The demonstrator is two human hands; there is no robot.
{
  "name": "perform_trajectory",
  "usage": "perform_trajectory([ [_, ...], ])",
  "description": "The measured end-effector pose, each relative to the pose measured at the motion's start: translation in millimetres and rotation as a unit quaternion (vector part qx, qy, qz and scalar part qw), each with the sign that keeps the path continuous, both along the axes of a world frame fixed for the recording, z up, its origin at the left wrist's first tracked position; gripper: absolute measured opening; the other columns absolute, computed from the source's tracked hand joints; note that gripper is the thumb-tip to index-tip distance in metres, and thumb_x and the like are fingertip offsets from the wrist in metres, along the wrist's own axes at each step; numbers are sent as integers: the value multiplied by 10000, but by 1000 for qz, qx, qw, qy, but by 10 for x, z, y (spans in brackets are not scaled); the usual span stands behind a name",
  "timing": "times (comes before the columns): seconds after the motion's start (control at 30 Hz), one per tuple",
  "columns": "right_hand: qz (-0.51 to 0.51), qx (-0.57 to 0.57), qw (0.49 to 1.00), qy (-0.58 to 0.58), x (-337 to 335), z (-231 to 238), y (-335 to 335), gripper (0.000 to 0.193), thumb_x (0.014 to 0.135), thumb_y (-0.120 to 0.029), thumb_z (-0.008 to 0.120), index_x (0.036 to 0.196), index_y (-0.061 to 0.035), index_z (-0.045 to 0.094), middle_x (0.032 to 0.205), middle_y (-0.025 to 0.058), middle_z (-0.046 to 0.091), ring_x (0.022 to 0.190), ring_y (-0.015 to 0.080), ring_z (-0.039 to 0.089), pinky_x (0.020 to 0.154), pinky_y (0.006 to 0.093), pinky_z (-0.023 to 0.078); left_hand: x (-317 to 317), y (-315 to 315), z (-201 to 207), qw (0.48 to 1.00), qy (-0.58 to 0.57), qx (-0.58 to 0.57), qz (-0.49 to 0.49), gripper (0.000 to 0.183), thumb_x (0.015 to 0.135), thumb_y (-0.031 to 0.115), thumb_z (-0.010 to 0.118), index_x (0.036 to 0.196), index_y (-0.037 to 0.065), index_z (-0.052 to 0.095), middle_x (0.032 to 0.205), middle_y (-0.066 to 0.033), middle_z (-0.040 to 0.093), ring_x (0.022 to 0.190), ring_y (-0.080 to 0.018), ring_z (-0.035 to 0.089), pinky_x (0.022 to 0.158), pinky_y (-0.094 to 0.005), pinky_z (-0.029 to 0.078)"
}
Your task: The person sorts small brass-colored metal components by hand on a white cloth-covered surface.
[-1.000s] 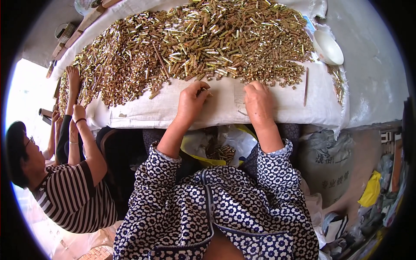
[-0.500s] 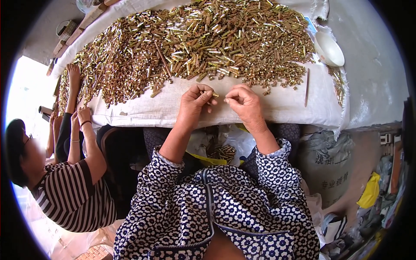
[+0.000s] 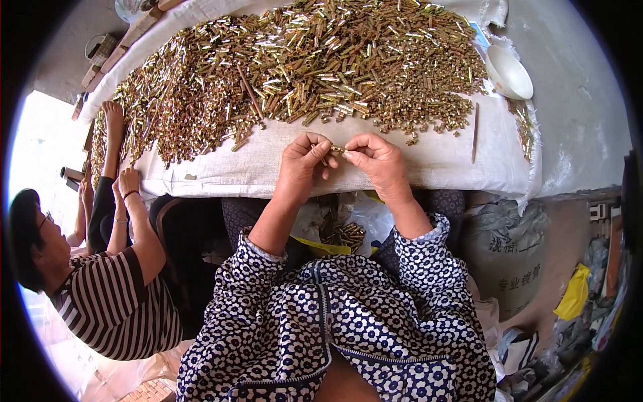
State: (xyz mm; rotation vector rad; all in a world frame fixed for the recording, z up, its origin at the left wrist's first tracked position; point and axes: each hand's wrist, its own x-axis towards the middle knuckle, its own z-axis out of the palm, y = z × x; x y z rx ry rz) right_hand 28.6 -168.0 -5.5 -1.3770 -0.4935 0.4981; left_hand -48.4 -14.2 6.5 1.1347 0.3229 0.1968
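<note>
a small brass-coloured piece (image 3: 337, 149) is at the centre of it all, out in front of the person's body, caught between two sets of fingertips! its long axis looks to run roughly left to right, straight across from one hand to the other, though it is too small and too covered by fingers to be sure of its exact tilt. the left hand (image 3: 299, 162) has its end, thumb and forefinger pinched narrow, other fingers curled beneath; whether anything else is tucked in that palm, one cannot tell. from the other side comes the right hand (image 3: 383, 165), thumb and forefinger drawn together at the piece's right end. neither hand is nearer: the piece sits in the gap, touched from both sides.

under them, the cloth-covered bench (image 3: 224, 167), its front edge just this side of the wrists. beyond the fingertips, what a heap (image 3: 301, 60) of shiny metal pieces, short stubs near the front, longer tubes behind! a brown rod (image 3: 250, 92) leans among them; a thin stick (image 3: 475, 132) lies off to the right, pointing away from the body, and past it a white bowl (image 3: 509, 74) tips on its side. below, between the knees, an open bag (image 3: 321, 246) holds more metal pieces. over on the left, a co-worker in a striped shirt (image 3: 117, 305) has hands at the bench too.
</note>
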Motion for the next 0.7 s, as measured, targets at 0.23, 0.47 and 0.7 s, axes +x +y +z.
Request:
perform_trajectory([
  [0.23,5,-5,1000,-14,-7,-2,-9,135,858,-70,618,975,-3,607,901,27,636,853,98,584,776,251,473,-10,-27,19,1000,-4,-7,10,96,931,124,573,921,30,559,777,-64,630,601,-97,585,466,-191,435],
  [0.47,12,31,998,48,-21,49,-10,130,839,-62,623,955,-4,617,892,37,630,844,120,592,769,259,475,-34,-51,42,999,-35,19,1,103,938,126,562,916,26,550,784,-61,628,618,-98,591,464,-192,439],
  [0.7,-31,-8,983,-178,-10,55,7,69,801,22,659,866,3,644,899,11,606,801,80,557,696,209,457,-31,-50,30,998,-35,55,-6,108,950,137,546,948,29,543,787,-63,625,611,-91,580,461,-191,436],
])
